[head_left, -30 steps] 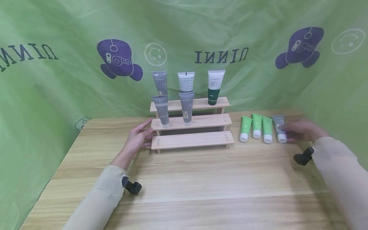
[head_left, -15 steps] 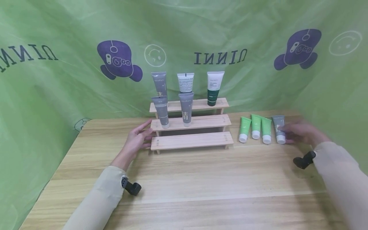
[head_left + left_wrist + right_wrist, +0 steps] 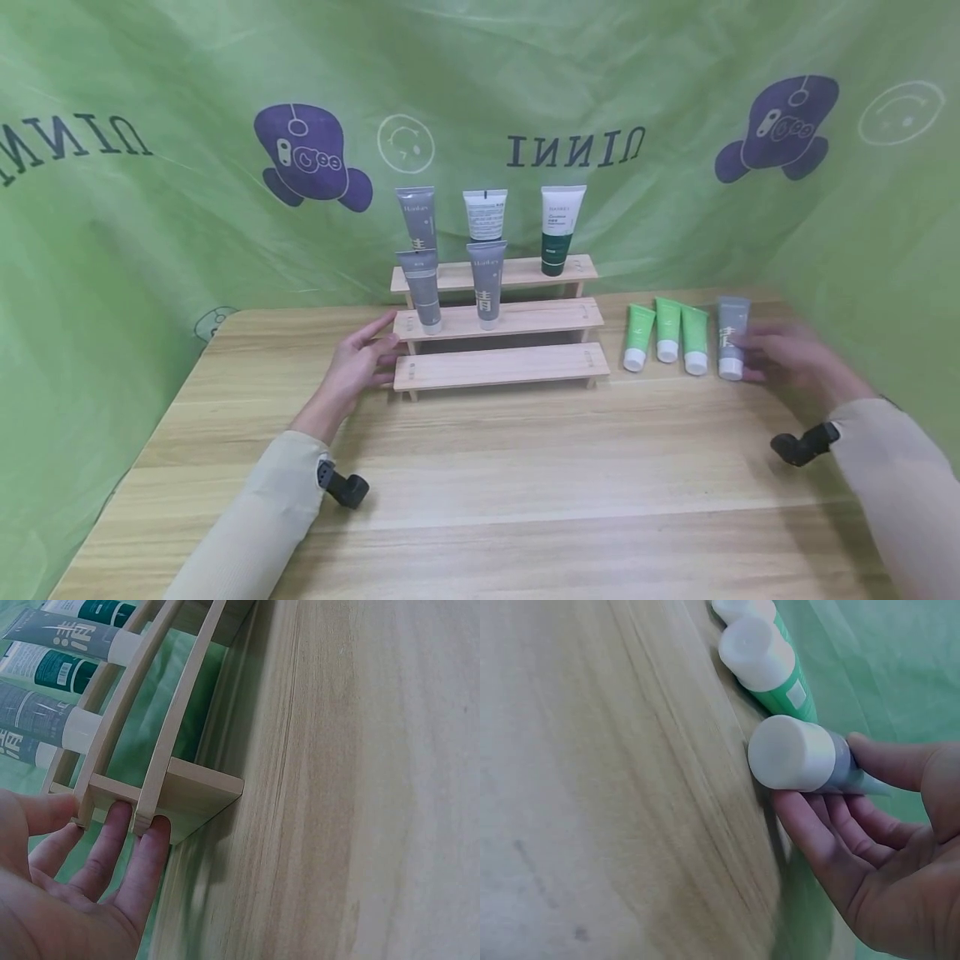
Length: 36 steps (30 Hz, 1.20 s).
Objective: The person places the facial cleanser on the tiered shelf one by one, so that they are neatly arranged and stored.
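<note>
In the head view my left hand [image 3: 356, 362] is at the left end of a three-tier wooden display rack [image 3: 502, 367]. The left wrist view has its fairly straight fingertips [image 3: 156, 829] touching the ends of the boards, thumb apart from them. My right hand [image 3: 885, 855] holds a grey squeeze tube [image 3: 731, 333] with a white cap, thumb on one side and fingers underneath. That tube is at the right of the table, low over the wood. Beside it lie several green tubes [image 3: 696, 337] with white caps.
Two grey tubes [image 3: 487, 283] stand on the middle tier. Along the top tier are another grey tube [image 3: 417, 212], a white tube [image 3: 484, 212] with its label side out, and a white and dark green tube [image 3: 558, 229]. A green curtain [image 3: 480, 83] hangs behind the table [image 3: 525, 483].
My right hand has drawn the grey tube slightly away from the green tubes and toward me, turning it a little more upright in view. My left hand stays at the rack.
</note>
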### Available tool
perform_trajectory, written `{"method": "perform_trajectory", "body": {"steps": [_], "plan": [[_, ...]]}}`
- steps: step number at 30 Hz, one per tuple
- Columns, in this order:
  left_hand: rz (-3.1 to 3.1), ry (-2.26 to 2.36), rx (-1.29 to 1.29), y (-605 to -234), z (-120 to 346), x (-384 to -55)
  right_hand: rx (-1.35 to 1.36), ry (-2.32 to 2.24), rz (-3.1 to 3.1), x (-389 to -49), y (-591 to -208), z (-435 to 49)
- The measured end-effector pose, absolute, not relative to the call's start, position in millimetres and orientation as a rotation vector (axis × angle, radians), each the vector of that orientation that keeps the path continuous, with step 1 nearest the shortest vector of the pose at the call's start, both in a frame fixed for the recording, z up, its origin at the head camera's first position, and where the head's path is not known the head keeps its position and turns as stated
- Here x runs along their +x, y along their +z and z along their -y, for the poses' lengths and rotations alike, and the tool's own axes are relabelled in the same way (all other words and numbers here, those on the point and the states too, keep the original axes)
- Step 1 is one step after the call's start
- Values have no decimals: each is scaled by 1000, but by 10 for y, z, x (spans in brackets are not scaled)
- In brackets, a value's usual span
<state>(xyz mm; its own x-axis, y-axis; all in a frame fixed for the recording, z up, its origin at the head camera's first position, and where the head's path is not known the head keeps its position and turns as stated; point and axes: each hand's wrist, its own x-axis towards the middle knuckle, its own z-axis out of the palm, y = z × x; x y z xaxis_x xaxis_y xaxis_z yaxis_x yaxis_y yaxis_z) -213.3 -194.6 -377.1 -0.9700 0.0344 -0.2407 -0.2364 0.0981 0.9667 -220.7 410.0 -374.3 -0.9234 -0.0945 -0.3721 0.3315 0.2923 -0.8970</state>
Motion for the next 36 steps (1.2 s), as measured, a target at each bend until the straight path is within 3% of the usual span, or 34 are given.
{"method": "perform_trajectory", "body": {"steps": [36], "plan": [[-2159, 1987, -196, -3794, 1954, -2158, -31, -1848, -2378, -1489, -3694, -3407]]}}
